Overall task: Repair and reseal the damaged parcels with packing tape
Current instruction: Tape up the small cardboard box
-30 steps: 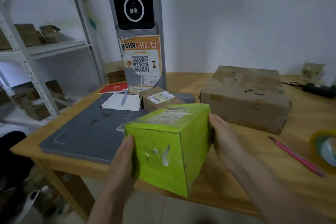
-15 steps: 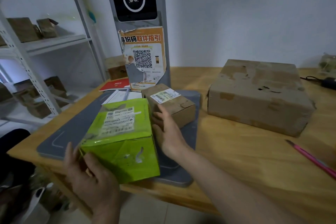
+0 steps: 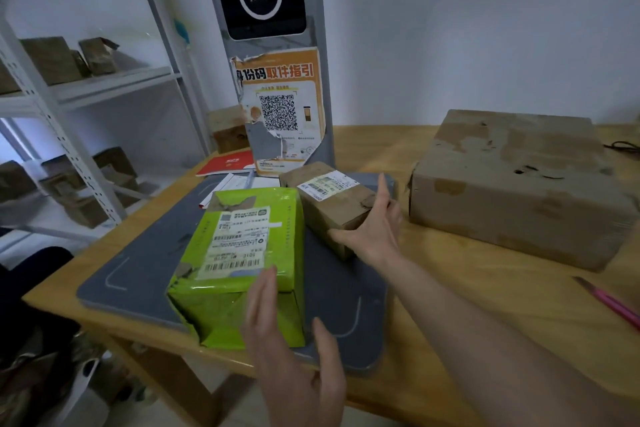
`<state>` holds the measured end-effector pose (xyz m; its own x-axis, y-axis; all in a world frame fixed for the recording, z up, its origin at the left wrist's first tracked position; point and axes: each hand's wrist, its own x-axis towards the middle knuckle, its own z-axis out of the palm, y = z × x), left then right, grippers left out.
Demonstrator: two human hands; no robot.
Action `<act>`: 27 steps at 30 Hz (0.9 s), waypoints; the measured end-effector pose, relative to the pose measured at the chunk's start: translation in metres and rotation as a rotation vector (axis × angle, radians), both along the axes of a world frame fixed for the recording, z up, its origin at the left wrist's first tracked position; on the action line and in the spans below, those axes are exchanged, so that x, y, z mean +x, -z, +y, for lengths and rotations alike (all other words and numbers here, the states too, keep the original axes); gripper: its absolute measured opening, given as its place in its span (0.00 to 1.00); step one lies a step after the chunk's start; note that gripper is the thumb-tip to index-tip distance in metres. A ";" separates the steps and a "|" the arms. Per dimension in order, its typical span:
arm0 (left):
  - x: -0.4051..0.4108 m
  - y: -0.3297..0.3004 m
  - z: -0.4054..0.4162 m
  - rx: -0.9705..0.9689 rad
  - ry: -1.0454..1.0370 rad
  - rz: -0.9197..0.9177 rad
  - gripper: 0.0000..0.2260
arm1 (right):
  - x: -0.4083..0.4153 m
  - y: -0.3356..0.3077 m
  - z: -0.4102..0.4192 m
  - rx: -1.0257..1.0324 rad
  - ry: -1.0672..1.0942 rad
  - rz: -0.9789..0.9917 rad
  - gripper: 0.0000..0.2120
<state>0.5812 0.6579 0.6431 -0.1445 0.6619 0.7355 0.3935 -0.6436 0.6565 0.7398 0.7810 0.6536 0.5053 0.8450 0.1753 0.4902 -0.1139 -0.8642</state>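
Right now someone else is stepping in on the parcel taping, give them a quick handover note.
Left hand: open, straight fingers against the near side of the green parcel, not gripping.
Right hand: open, resting on the end of the small brown parcel.
Both parcels sit on the grey mat; the big brown box is on the table to the right.
Done: no fresh tape visible; the green parcel is torn at its corners.
Left: tape all parcels. No tape roll in view; a pink pen lies at the right edge.
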 end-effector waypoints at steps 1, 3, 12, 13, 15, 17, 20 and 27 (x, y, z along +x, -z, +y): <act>0.002 0.002 -0.004 0.037 -0.005 0.027 0.28 | 0.004 -0.002 -0.007 0.042 0.014 -0.005 0.62; 0.008 0.008 -0.008 0.065 0.044 0.071 0.26 | 0.014 -0.003 -0.030 0.123 0.080 -0.055 0.62; 0.091 0.010 -0.036 -0.723 0.621 0.178 0.23 | 0.034 0.029 -0.189 0.141 0.281 -0.021 0.59; 0.099 0.012 -0.043 -0.768 0.687 0.147 0.27 | 0.034 0.034 -0.204 0.160 0.306 -0.042 0.57; 0.109 0.017 -0.059 -0.831 0.772 0.101 0.33 | 0.034 0.041 -0.229 0.187 0.363 -0.071 0.54; 0.114 0.017 -0.074 -0.847 0.817 0.077 0.35 | 0.031 0.048 -0.250 0.169 0.405 -0.122 0.56; 0.116 0.011 -0.080 -0.816 0.813 0.063 0.34 | 0.025 0.058 -0.277 0.154 0.358 -0.122 0.60; 0.109 0.005 -0.083 -0.596 0.516 0.509 0.24 | 0.026 0.074 -0.306 0.267 0.200 -0.048 0.43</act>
